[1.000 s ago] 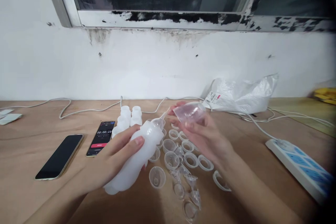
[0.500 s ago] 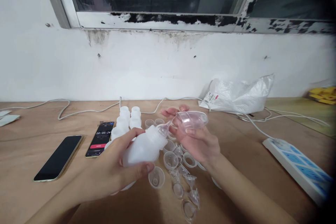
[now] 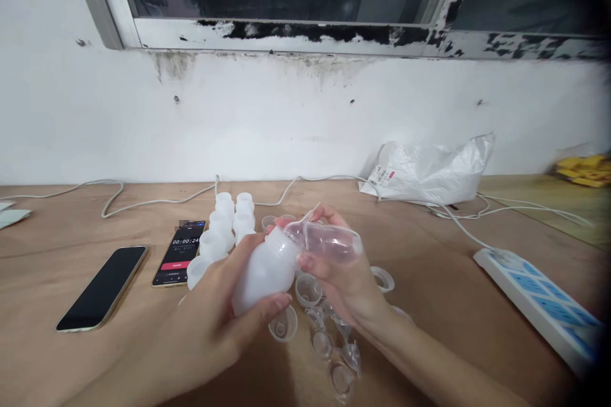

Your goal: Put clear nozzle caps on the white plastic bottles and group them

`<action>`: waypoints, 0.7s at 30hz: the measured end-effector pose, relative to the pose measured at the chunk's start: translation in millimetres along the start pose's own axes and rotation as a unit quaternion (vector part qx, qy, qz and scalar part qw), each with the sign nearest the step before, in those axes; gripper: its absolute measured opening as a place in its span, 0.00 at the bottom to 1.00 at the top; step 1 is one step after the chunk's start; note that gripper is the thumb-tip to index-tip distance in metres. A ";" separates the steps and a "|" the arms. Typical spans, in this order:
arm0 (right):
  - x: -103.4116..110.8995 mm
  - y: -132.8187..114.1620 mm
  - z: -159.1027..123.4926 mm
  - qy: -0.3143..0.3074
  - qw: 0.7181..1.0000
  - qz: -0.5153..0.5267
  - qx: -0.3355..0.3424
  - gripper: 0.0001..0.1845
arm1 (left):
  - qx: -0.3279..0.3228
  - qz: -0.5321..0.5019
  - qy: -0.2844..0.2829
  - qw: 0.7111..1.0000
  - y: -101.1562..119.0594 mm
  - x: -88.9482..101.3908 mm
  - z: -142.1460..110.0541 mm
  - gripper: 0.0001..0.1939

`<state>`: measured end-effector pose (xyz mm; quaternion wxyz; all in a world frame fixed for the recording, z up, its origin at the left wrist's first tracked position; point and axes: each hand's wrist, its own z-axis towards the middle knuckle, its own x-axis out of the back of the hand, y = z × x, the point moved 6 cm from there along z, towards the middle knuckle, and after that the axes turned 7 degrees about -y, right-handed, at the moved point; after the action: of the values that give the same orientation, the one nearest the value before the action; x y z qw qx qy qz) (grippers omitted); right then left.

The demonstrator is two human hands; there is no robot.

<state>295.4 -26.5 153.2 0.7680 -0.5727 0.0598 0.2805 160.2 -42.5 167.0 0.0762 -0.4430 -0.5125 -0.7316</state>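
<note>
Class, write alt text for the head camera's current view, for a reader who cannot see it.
Two bare hands meet above a brown wooden table: the left hand grips a rounded translucent white plastic bottle, the right hand a clear plastic cap beside its neck.

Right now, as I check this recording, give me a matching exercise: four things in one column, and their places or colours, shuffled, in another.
1. White bottle
2. Clear plastic cup
3. Power strip
4. Plastic bag

A. White, with blue socket faces
B. In the right hand
C. Near the wall, with a label on it
D. In the left hand

Pairs: 1-D, 2-B, 3-A, 4-C
</note>
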 end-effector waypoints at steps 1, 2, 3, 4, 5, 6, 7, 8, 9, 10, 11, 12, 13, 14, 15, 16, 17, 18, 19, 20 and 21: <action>0.2 0.3 -0.6 0.012 1.000 -0.006 0.002 0.21 | 0.002 0.024 0.010 1.000 0.6 -0.3 -0.4 0.25; 0.6 0.5 -1.1 0.024 1.000 -0.008 0.005 0.21 | 0.002 0.042 0.017 0.999 1.9 -0.6 -0.2 0.25; 1.1 0.6 -1.2 0.033 0.999 -0.007 0.007 0.21 | 0.002 0.054 0.021 0.998 3.6 -0.6 0.6 0.24; 1.7 0.8 -1.0 0.039 0.999 -0.003 0.007 0.21 | 0.004 0.060 0.021 0.998 5.2 -0.6 1.7 0.24; 2.2 0.7 -0.3 0.040 0.999 0.004 0.006 0.21 | 0.008 0.062 0.017 0.998 6.2 -0.5 2.9 0.23; 3.0 0.6 0.8 0.038 0.999 0.012 0.002 0.21 | 0.015 0.060 0.010 0.998 6.7 -0.4 4.0 0.23; 4.3 0.4 2.2 0.034 0.999 0.021 -0.003 0.20 | 0.024 0.055 0.004 0.998 6.4 0.2 4.5 0.22; 6.3 -0.2 3.9 0.031 0.999 0.032 -0.007 0.20 | 0.033 0.048 0.001 0.998 5.6 1.5 4.5 0.22; 9.3 -1.1 5.7 0.033 0.998 0.044 -0.007 0.19 | 0.041 0.044 0.006 0.998 4.4 3.9 3.7 0.21; 13.1 -2.5 7.6 0.039 0.997 0.060 -0.002 0.18 | 0.045 0.043 0.012 0.998 3.3 6.8 2.5 0.21; 17.4 -3.8 9.5 0.048 0.996 0.077 0.004 0.18 | 0.049 0.045 0.020 0.998 1.9 10.0 1.0 0.21; 21.6 -4.6 11.2 0.059 0.994 0.093 0.008 0.18 | 0.053 0.052 0.027 0.997 0.5 13.2 -0.6 0.20; 24.9 -4.9 12.8 0.066 0.992 0.105 0.012 0.19 | 0.058 0.062 0.031 0.996 -1.1 16.2 -2.0 0.20; 27.0 -4.7 14.3 0.067 0.992 0.110 0.011 0.20 | 0.063 0.075 0.035 0.995 -2.6 18.9 -3.2 0.20; 28.0 -4.2 15.6 0.063 0.992 0.108 0.008 0.22 | 0.066 0.089 0.037 0.993 -3.8 21.2 -4.0 0.20; 28.2 -3.8 16.6 0.056 0.993 0.099 0.007 0.23 | 0.069 0.103 0.042 0.991 -4.9 23.2 -4.5 0.21; 27.6 -3.7 17.2 0.046 0.995 0.085 0.009 0.25 | 0.070 0.116 0.049 0.990 -5.7 25.1 -4.6 0.22; 26.3 -3.5 17.5 0.033 0.997 0.067 0.012 0.26 | 0.069 0.127 0.056 0.988 -6.4 26.4 -4.4 0.23; 24.7 -3.4 17.5 0.018 0.999 0.047 0.016 0.27 | 0.068 0.136 0.065 0.986 -7.1 27.4 -4.0 0.23; 22.9 -3.4 17.1 0.003 0.999 0.026 0.022 0.26 | 0.069 0.147 0.075 0.984 -7.9 28.4 -3.4 0.24; 20.8 -3.5 16.6 -0.014 0.999 0.003 0.029 0.25 | 0.071 0.158 0.084 0.981 -8.7 29.2 -2.8 0.24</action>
<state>310.7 -4.5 153.2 0.7842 -0.5457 0.0591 0.2894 136.3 -30.8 182.0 0.2654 -0.4485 -0.4787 -0.7066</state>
